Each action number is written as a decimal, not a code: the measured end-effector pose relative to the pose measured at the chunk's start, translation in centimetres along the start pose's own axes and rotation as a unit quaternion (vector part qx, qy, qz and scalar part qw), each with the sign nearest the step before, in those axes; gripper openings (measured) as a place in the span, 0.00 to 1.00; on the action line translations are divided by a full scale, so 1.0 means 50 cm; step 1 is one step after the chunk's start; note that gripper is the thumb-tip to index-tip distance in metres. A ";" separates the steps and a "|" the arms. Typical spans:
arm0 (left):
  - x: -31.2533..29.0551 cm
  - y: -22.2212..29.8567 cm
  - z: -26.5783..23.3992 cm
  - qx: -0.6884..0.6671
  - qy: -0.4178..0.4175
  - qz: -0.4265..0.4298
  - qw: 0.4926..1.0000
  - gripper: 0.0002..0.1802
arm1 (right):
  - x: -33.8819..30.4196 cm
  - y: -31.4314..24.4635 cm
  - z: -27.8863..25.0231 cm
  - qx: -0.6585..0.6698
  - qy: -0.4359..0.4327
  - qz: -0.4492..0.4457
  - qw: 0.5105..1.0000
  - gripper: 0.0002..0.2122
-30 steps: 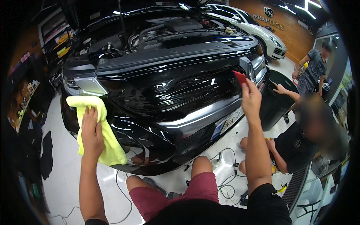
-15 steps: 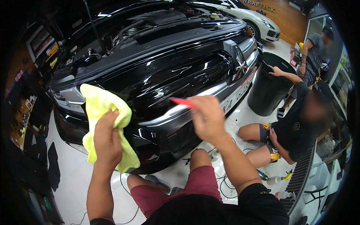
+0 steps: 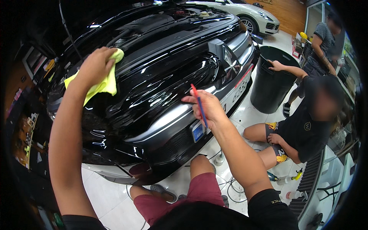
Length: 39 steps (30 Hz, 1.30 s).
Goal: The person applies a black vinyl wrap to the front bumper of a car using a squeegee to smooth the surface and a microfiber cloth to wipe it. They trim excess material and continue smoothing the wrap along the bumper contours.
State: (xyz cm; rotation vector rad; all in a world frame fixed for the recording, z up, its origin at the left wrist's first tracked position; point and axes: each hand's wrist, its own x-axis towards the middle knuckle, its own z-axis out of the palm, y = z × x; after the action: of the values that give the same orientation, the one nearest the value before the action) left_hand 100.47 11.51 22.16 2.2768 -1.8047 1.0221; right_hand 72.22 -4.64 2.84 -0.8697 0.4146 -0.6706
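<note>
My left hand [image 3: 96,67] is closed on a bright yellow cloth [image 3: 106,85], which lies at the upper front edge of a black car [image 3: 157,92]. Its glossy front panel curves between my two hands. In front of the silver trim strip [image 3: 165,120], my right hand [image 3: 211,107] grips a slim red-and-blue stick-like tool [image 3: 196,92]. The tool's red tip points up toward the panel, and its blue end hangs down by my wrist. Whether the right hand's outstretched finger touches the car I cannot tell.
The hood is up, baring the engine bay. At right, a person [image 3: 306,119] kneels with one hand on a large black bin [image 3: 274,82]; another person [image 3: 322,46] stands behind. Spray bottles [image 3: 285,179] and cables [image 3: 234,189] lie on the white floor. A white car [image 3: 249,17] is parked beyond.
My left hand has carried the cloth up and away onto the car's upper front edge. My right hand has turned the tool more upright. The view has shifted slightly.
</note>
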 end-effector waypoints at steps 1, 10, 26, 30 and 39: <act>-0.010 0.035 0.006 -0.037 -0.019 -0.023 0.999 0.22 | -0.012 -0.003 0.007 -0.016 0.021 0.003 1.000 0.06; -0.090 0.141 -0.067 -0.114 0.178 -0.020 0.977 0.18 | -0.002 0.031 0.009 0.001 0.079 -0.054 0.995 0.08; -0.207 0.561 0.141 -0.868 0.162 -0.415 0.221 0.11 | -0.006 0.037 -0.020 0.157 -0.051 0.038 0.986 0.05; -0.204 0.567 0.142 -0.857 0.169 -0.435 0.219 0.11 | -0.014 0.038 -0.027 0.155 -0.074 0.039 0.984 0.06; -0.216 0.568 0.159 -0.858 0.187 -0.407 0.252 0.11 | -0.017 0.031 0.003 0.082 -0.070 0.066 0.992 0.07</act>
State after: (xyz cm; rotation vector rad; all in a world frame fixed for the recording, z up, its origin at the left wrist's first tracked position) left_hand 77.91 8.29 0.54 0.6992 -0.2603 -0.6092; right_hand 72.23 -3.26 1.72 -0.7207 0.2837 -0.5097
